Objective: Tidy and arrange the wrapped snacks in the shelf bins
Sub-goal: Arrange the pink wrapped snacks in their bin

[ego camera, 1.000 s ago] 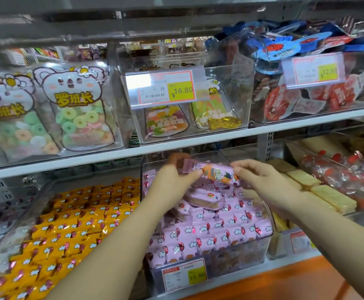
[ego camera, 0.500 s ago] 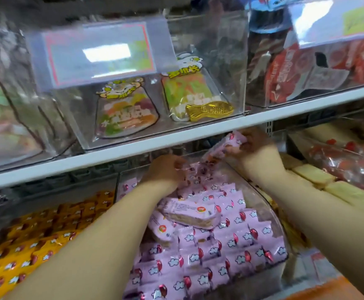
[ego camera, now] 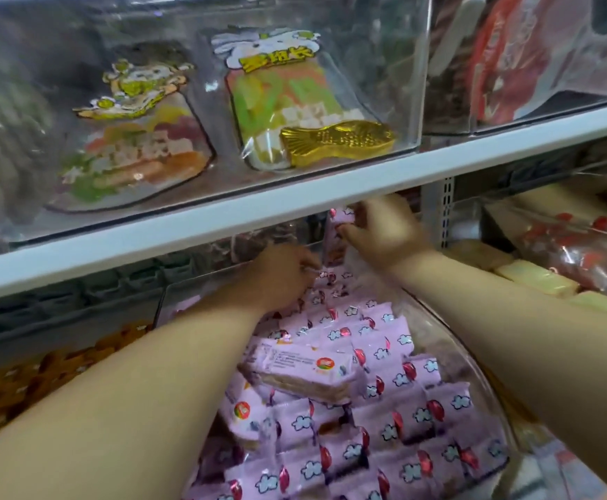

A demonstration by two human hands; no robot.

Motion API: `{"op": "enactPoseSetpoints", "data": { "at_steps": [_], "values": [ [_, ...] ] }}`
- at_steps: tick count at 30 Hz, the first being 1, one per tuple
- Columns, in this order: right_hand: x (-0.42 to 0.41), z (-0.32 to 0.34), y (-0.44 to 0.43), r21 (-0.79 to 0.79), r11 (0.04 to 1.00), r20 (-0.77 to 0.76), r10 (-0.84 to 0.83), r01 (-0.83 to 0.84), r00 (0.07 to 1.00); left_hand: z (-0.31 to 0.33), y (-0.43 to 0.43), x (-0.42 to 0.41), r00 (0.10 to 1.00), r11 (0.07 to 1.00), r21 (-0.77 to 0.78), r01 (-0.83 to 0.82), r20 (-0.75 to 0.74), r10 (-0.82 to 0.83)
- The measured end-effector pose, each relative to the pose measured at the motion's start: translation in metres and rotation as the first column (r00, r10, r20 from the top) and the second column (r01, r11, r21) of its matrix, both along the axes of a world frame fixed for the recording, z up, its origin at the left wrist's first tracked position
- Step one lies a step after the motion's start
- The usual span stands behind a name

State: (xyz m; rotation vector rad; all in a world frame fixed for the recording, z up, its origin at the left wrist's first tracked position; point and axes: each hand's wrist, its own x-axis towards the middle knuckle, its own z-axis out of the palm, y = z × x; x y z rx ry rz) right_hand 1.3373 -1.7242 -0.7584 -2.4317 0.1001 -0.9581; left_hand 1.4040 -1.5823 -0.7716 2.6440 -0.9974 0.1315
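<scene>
A person's right hand (ego camera: 385,234) is pinching a pink wrapped snack (ego camera: 334,243) upright at the clear bin's (ego camera: 453,333) back, just under the shelf edge (ego camera: 222,218); the left hand (ego camera: 280,276), blurred, is hiding its grip.

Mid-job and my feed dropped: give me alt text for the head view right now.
The right hand holds one pink wrapped snack upright at the back of a clear bin full of pink snacks, just under the white shelf. The left hand rests on those snacks beside it; whether it holds anything is unclear.
</scene>
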Motion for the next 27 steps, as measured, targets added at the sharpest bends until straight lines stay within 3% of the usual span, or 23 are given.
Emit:
{"op": "enactPoseSetpoints", "data": {
  "at_steps": [6, 10, 15, 17, 21, 24, 27],
  "values": [
    [0.017, -0.004, -0.004, -0.006, 1.0, -0.001, 0.03, -0.03, 1.0, -0.011, 0.001, 0.006, 0.998, 0.975, 0.218, 0.054, 0.032, -0.063],
    [0.025, -0.012, -0.01, -0.077, 0.995, -0.21, 0.053, -0.07, 0.976, -0.02, 0.009, 0.006, 0.999, 0.992, 0.123, 0.032, 0.035, -0.037],
    [0.023, -0.017, -0.007, -0.12, 0.988, -0.461, 0.034, -0.1, 0.887, -0.014, 0.006, 0.004, 1.0, 0.994, -0.104, 0.022, -0.004, -0.023],
    [0.013, -0.015, -0.008, -0.033, 0.992, -0.465, 0.09, -0.118, 0.881, -0.01, 0.005, 0.003, 0.996, 0.984, -0.161, 0.075, 0.051, -0.067],
    [-0.004, -0.025, -0.02, 0.333, 0.932, -0.336, 0.257, -0.141, 0.906, -0.007, -0.003, -0.003, 0.961, 0.963, -0.021, 0.27, 0.065, -0.268],
    [-0.011, -0.034, -0.024, 0.492, 0.855, -0.254, 0.32, -0.163, 0.913, -0.007, -0.012, -0.006, 0.971, 0.969, 0.083, 0.232, 0.03, -0.236],
    [-0.012, -0.035, -0.024, 0.524, 0.83, -0.223, 0.348, -0.189, 0.911, -0.007, -0.018, -0.005, 0.979, 0.962, 0.18, 0.204, -0.02, -0.204]
  ]
}}
